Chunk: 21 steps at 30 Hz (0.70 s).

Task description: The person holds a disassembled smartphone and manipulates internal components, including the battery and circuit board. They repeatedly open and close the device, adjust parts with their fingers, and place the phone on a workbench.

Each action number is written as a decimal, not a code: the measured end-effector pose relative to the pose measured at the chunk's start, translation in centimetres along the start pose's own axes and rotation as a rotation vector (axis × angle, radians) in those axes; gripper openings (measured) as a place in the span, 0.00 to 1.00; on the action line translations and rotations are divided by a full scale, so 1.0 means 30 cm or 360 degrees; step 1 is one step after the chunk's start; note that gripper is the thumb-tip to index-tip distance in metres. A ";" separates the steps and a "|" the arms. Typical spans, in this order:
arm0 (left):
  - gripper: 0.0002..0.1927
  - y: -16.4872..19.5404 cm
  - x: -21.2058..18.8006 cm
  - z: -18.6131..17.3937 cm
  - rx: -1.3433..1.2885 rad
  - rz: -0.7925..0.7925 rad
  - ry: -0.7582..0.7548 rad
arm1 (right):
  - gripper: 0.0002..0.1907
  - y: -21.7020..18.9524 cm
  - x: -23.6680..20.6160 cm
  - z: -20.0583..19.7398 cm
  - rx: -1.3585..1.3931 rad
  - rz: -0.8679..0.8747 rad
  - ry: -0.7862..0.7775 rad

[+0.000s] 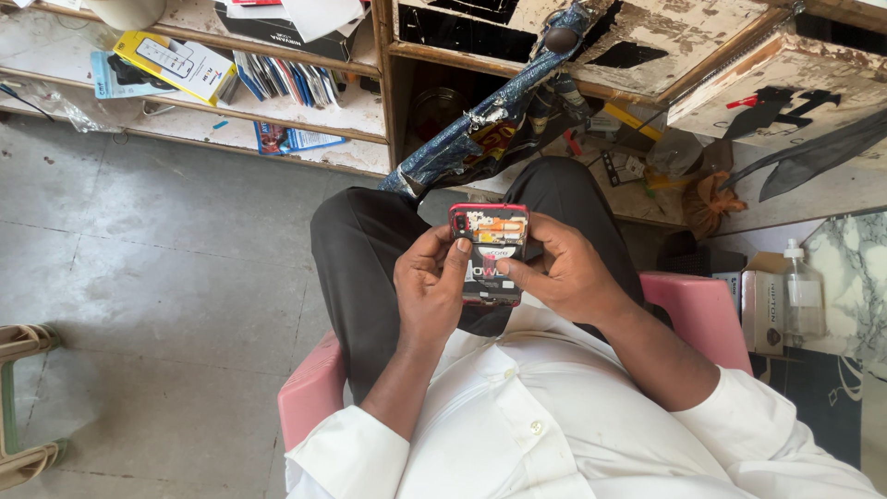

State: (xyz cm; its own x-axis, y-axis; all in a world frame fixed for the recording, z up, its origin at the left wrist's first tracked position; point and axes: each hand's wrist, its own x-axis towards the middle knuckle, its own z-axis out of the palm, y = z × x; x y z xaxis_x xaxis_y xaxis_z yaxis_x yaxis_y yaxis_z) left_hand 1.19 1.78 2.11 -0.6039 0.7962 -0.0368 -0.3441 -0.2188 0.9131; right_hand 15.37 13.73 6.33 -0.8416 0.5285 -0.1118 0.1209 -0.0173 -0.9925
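Opened phone (pixel 489 254) pinched over the lap by left hand (pixel 431 286) and right hand (pixel 565 277); loose grip, so it may slip to the floor (pixel 166 268)

White buttoned shirt (pixel 517 407), cuffed long sleeves (pixel 346 457), dark trousers (pixel 360 249)

The opened phone (pixel 489 254) has a red frame and orange, white and black parts inside. The shirt (pixel 554 416) is white, the trousers (pixel 370 249) black, the chair (pixel 702 314) pink, the box (pixel 174 63) yellow.
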 end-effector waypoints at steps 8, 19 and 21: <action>0.15 0.019 0.009 0.011 0.0018 0.0022 -0.0141 | 0.22 0.011 0.002 -0.033 0.0174 -0.0073 0.0013; 0.14 0.027 0.009 0.011 0.0063 -0.0009 -0.0104 | 0.21 0.011 0.003 -0.027 0.0138 -0.0050 -0.0003; 0.14 0.020 0.009 0.010 0.0058 -0.0019 -0.0085 | 0.21 0.013 0.001 -0.025 0.0120 -0.0042 0.0000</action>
State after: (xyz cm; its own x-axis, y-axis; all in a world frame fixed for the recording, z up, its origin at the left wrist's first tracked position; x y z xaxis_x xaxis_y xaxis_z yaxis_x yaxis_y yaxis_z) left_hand 1.04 2.03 2.77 -0.5605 0.8277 -0.0271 -0.3241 -0.1891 0.9269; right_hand 15.79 14.40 5.96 -0.8438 0.5299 -0.0853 0.0584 -0.0674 -0.9960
